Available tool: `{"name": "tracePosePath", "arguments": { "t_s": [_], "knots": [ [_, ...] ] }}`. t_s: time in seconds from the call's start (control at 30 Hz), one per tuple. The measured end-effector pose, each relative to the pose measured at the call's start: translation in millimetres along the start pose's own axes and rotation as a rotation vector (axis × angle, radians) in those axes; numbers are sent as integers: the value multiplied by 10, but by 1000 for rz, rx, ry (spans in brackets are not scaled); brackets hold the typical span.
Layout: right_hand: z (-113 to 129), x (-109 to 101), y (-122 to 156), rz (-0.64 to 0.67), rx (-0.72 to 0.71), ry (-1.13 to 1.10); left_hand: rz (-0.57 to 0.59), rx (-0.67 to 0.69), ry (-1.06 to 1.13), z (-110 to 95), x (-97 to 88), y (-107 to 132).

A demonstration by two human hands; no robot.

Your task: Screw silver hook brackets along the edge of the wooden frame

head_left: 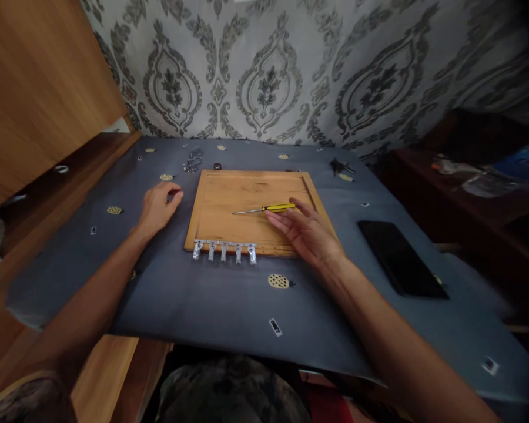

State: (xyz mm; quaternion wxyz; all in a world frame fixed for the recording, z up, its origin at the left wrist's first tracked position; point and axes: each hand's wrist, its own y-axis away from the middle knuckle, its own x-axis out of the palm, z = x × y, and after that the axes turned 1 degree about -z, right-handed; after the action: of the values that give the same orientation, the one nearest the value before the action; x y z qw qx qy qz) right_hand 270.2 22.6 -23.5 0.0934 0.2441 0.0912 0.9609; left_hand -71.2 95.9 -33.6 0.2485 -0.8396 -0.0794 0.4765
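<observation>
A wooden board (233,194) with a raised border lies flat on the cloth-covered table. My right hand (311,235) is over its right part, palm partly up, with fingers around the yellow and black handle of a screwdriver (278,207). The metal shaft points left across the board. Several silver metal hinge-like clips (224,251) sit in a row along the board's near edge, toward the left. Beside the board's left edge, my left hand (157,207) rests near the cloth, fingers curled and thumb toward the index finger. Whatever it may hold is hidden.
Small metal pieces (193,161) lie beyond the board's left corner, near a small dark square object (217,167). A black clustered item (340,167) is at the far right of the table. A black phone (401,258) lies right of my forearm. Wooden furniture (48,76) borders the left.
</observation>
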Motion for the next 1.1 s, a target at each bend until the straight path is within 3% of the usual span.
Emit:
{"name": "tracePosePath", "arguments": {
  "t_s": [0.3,0.67,1.1],
  "knots": [
    [54,-6,21,16,8,-8,-16,22,-83,243,137,20],
    [69,-72,67,102,43,44,68,-23,-126,617,246,20],
    [34,-89,49,198,81,58,21,-37,-91,661,266,75]
  ]
}}
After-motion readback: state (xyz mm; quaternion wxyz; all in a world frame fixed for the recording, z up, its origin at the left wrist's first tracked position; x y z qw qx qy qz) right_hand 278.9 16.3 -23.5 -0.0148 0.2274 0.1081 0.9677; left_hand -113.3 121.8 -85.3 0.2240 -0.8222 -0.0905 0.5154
